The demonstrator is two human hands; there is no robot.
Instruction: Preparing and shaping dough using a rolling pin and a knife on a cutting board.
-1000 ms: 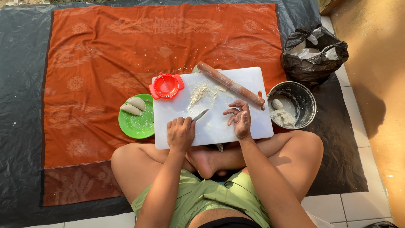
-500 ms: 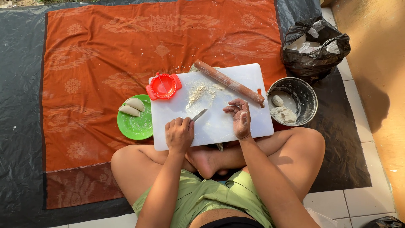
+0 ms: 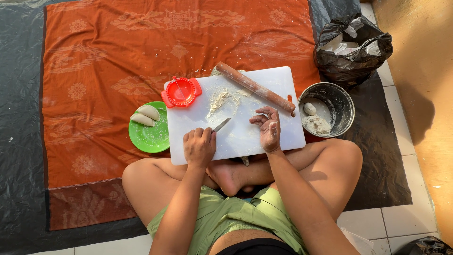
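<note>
View from above of a person seated cross-legged on an orange patterned cloth [image 3: 108, 56], a white cutting board [image 3: 245, 137] resting against the shins. The left hand [image 3: 199, 147] is closed in a fist around the handle of a small knife [image 3: 221, 125], whose blade points up and to the right, low over the board's centre. The right hand [image 3: 269, 128] lies open near the board's right part, palm turned upward, fingers loosely curled and dusted with flour; it grips nothing. A wooden rolling pin [image 3: 257, 88] lies diagonally across the board's upper right corner, with a small heap of flour [image 3: 218, 100] to its left. A red dumpling press [image 3: 180, 91] overlaps the board's upper left corner. Just beside the board's left edge sits a green plate [image 3: 153, 137] bearing two folded dumplings [image 3: 145, 115] (crescent-shaped, touching one another). To the right of the board stands a metal bowl [image 3: 340, 100] holding lumps of dough [image 3: 317, 123]; beyond it, a black plastic bag [image 3: 351, 45].
</note>
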